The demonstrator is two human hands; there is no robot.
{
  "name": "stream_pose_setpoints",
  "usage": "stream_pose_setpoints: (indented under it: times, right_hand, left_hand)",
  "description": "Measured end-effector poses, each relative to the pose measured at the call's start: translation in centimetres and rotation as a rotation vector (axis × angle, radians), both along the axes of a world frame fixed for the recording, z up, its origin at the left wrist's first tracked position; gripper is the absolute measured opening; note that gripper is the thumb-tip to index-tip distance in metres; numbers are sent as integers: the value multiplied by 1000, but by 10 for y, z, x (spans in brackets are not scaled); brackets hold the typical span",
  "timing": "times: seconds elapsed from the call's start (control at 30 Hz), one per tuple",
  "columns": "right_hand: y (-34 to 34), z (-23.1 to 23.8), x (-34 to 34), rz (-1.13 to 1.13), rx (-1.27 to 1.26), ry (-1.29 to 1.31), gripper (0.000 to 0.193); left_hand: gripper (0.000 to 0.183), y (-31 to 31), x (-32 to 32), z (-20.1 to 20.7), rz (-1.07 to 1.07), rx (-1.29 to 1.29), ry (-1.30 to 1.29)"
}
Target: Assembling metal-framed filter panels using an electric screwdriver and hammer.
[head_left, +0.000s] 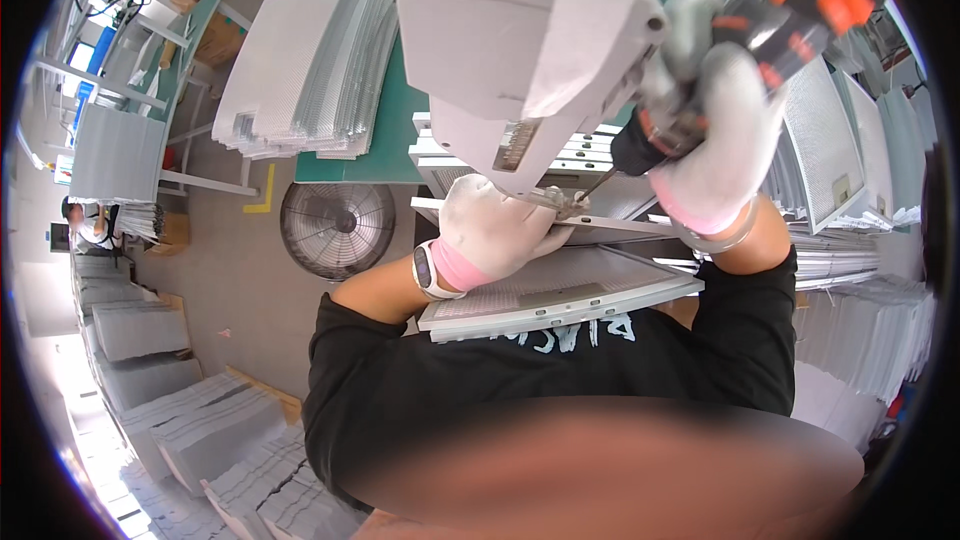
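Observation:
My right hand (725, 130), in a white glove with a pink cuff, grips an orange and black cordless drill (790, 15). The drill's thin bit slants down to a small metal fitting (568, 203) at the edge of a white-framed panel (630, 227). My left hand (490, 230), gloved the same way, is closed at that fitting beside the bit tip; its fingers partly hide the piece. Another perforated panel (560, 295) with a white slotted edge rests against my body. Just above my left hand looms a large white housing (520, 40), which covers part of the work.
A green table (400, 130) carries a stack of perforated white panels (300, 60). More panels (820, 140) stand at the right. A round floor fan (338, 225) is at the left, and stacked panels (210, 420) fill the lower left. Someone else (95, 225) is visible far left.

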State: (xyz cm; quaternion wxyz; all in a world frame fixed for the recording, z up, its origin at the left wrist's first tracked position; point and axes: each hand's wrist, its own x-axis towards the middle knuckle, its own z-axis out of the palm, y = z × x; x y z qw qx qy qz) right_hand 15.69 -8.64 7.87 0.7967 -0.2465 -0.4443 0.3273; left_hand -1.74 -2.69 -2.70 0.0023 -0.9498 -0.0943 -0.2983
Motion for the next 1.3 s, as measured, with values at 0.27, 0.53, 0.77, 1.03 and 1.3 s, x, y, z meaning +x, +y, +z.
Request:
stream_pose_setpoints:
  times: [0.27,0.53,0.77,1.03,1.3]
  right_hand:
    - [-16,-32,-11,-112,-211,2,54]
    - [-33,-49,2,-136,-413,18,63]
    - [-11,-20,3,16,-212,-135,13]
    - [26,21,33,-667,16,-570,25]
    - [26,42,22,-412,-126,-101,28]
  left_hand:
    - [28,-10,0,1,54,-130,67]
    - [40,-8,10,-14,-8,-201,51]
    - [34,-5,3,11,-15,-53,-76]
    - [33,33,-17,47,-293,-340,379]
    - [56,33,3,52,-73,42,240]
